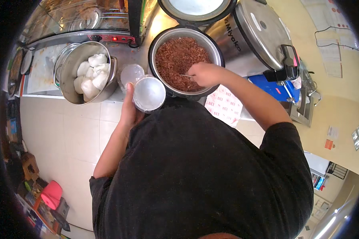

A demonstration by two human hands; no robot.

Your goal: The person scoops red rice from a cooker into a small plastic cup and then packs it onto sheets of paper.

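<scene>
Reddish-brown cooked rice (pixel 176 59) lies in the round pot of an open rice cooker (pixel 217 56) before me. My right hand (pixel 205 74) is over the rice, gripping a metal utensil (pixel 185 75), probably a spoon, whose far end meets the rice. At the cooker's left, my left hand (pixel 129 109) holds a small white round bowl (pixel 150 93), its open mouth facing up. Its inside looks bare. Just behind it is a clear plastic round container (pixel 132 74); whether my thumb touches it I cannot tell.
A deep stainless pot (pixel 68 80) with several white wrapped bundles (pixel 97 70) stands left, beneath a glass display warmer (pixel 77 21). A closed Miyako rice cooker (pixel 251 35) is at right, near a blue case (pixel 269 89) and printed paper (pixel 224 104). The cooker's raised lid (pixel 197 18) is behind.
</scene>
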